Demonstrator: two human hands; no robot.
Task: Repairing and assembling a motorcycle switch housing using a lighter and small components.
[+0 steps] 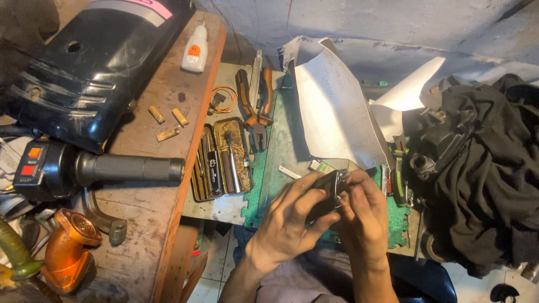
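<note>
My left hand (292, 221) and my right hand (365, 216) are together low in the middle of the view, both closed around a small dark boxy part (328, 188) with a shiny metal edge. The left fingers wrap its underside and left face. The right fingers pinch its right end. Most of the part is hidden by my fingers. Just beyond my hands lie a green cutting mat (281, 151) and curled white paper sheets (334, 109).
An open tin of small tools (222, 160) and orange-handled pliers (252, 106) lie left of the mat. A wooden bench (146, 207) holds a handlebar grip with switch (95, 168), a black plastic cover (95, 62), a glue bottle (195, 50) and an orange pipe (67, 247). Black cloth (483, 168) is heaped at the right.
</note>
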